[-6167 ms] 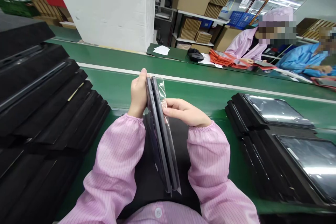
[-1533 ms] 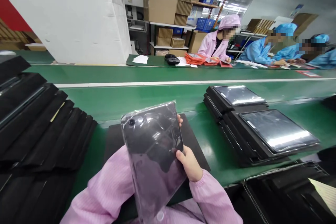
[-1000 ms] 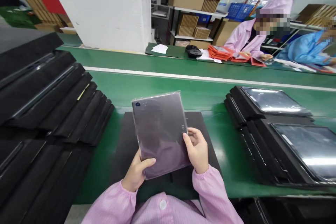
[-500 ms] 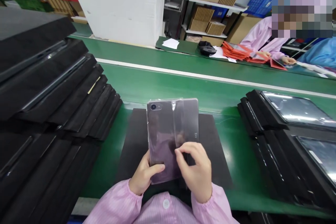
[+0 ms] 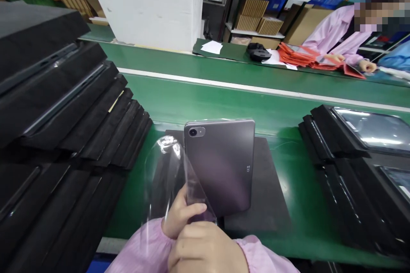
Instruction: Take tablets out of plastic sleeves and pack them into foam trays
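A grey tablet with a round camera at its top left is held back side up over a black mat. My left hand grips its lower left edge, thumb on the back. A clear plastic film is peeled partly off the back and curls up to the left; it still lies on the lower left corner. My right hand is closed at the near edge, in front of my left wrist, with the film running to it. Its fingertips are hidden.
Black foam trays holding tablets are stacked high on the left. More trays with tablets stand on the right. Across the green bench, a person in pink handles red sleeves.
My right hand has pulled the film from the tablet's right side down and to the left, baring most of the back. My left hand keeps its hold on the tablet.
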